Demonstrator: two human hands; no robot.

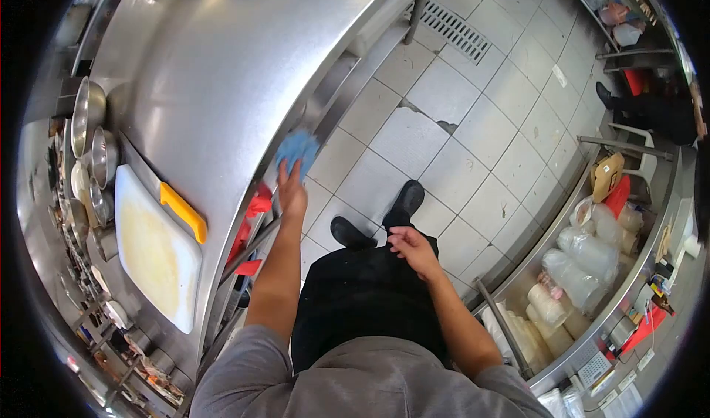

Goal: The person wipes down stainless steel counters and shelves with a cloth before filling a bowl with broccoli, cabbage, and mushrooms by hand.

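Note:
My left hand (293,192) grips a blue cloth (299,154), slightly blurred, beside the front edge of the stainless steel table (200,70). The fingers press on the near end of the cloth. My right hand (416,251) hangs in front of my dark apron, its fingers loosely bent and a little apart, with nothing visible in them. On the table to my left lie a white cutting board (157,252) with yellowish stains and a knife with a yellow handle (183,212). The knife's blade points away from me along the board's far end.
Metal bowls (89,115) stand at the table's left side. Red material (244,240) shows under its front edge. White floor tiles (421,141) and a drain grate (451,30) lie ahead. At right, a steel counter holds plastic-wrapped containers (577,266); another person's leg (643,111) is beyond.

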